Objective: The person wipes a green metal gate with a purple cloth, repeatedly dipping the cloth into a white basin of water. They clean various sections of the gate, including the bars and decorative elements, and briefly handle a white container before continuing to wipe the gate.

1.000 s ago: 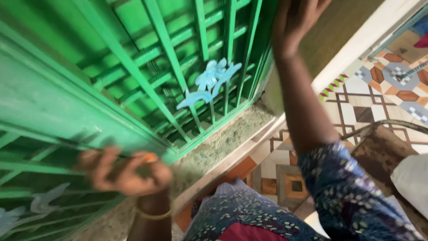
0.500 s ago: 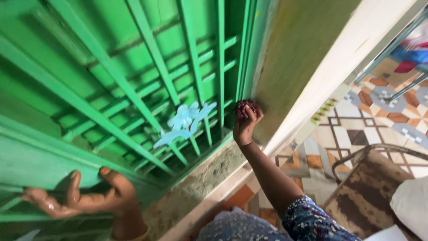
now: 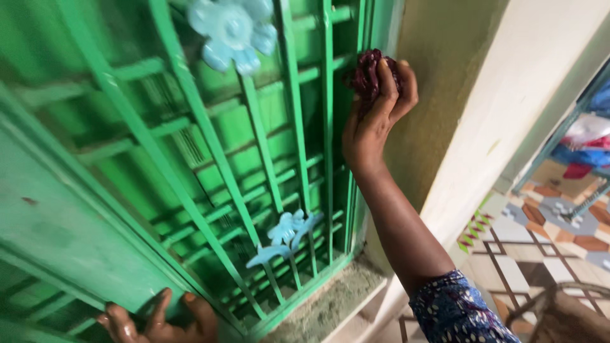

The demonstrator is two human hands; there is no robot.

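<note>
- Up high, dark maroon cloth (image 3: 368, 73) bunched in the right hand (image 3: 372, 117), pressed against the right edge of the green metal gate (image 3: 210, 159), just beside the yellowish wall (image 3: 445, 76).
- Right grip closed around the cloth, fingers (image 3: 389, 82) curled over the top of it, forearm reaching up from a blue patterned sleeve (image 3: 454, 311).
- Low at the bottom edge, left hand (image 3: 155, 321) resting against the gate's solid lower panel, fingers spread, grip open and holding nothing.
- Between the hands, slanting green bars with two pale blue ornaments: a flower shape (image 3: 234, 32) near the top, a leafy one (image 3: 286, 238) lower down.
- Beneath the gate, a rough speckled threshold (image 3: 330, 305).
- Off to the right, patterned floor tiles (image 3: 540, 241) in brown, orange and white.
</note>
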